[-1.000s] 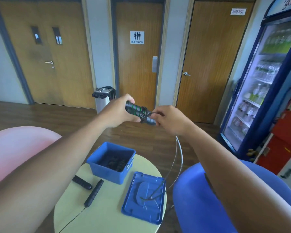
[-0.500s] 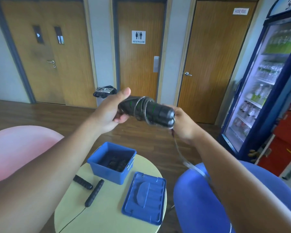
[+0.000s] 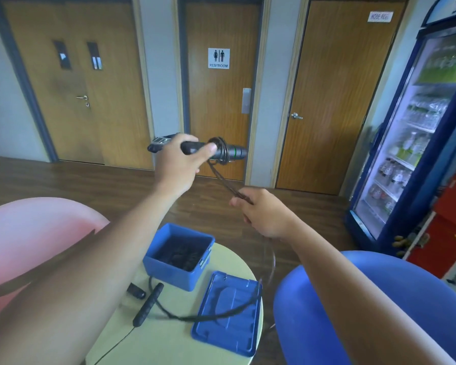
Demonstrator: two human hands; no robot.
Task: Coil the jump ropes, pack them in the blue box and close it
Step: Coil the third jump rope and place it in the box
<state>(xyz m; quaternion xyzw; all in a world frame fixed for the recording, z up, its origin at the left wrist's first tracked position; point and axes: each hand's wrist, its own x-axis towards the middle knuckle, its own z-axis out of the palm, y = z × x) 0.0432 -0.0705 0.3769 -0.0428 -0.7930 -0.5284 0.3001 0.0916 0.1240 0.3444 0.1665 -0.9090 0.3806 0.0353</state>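
- the tall glass-fronted drinks fridge with a blue frame (image 3: 419, 143) stood at the far right, shelves of bottles lit inside.
- three brown wooden doors (image 3: 219, 88) lined the back wall; the middle one bore a restroom sign.
- a rounded pink chair back (image 3: 29, 233) sat at the left and a rounded blue chair back (image 3: 379, 299) at the right, with the small round pale-yellow table (image 3: 169, 335) between them.
- the open blue plastic box (image 3: 178, 270) stood on the table's far side with dark coiled rope inside; what exactly lay in it could not be told.
- the flat blue plastic lid (image 3: 229, 325) lay on the table just right of the box, near the table edge.
- the left hand (image 3: 179, 164) was raised well above the table, fingers clamped around the black jump-rope handles with a green ring (image 3: 221, 151), held roughly level.
- the right hand (image 3: 263, 214) was lower and to the right, fingers closed on the thin dark cord (image 3: 221, 177), which ran taut up to loops wound round the handles.
- below that hand the cord hung down and trailed blurred across the lid.
- a second pair of black ridged handles (image 3: 148, 304) lay on the table left of the lid, in front of the box.
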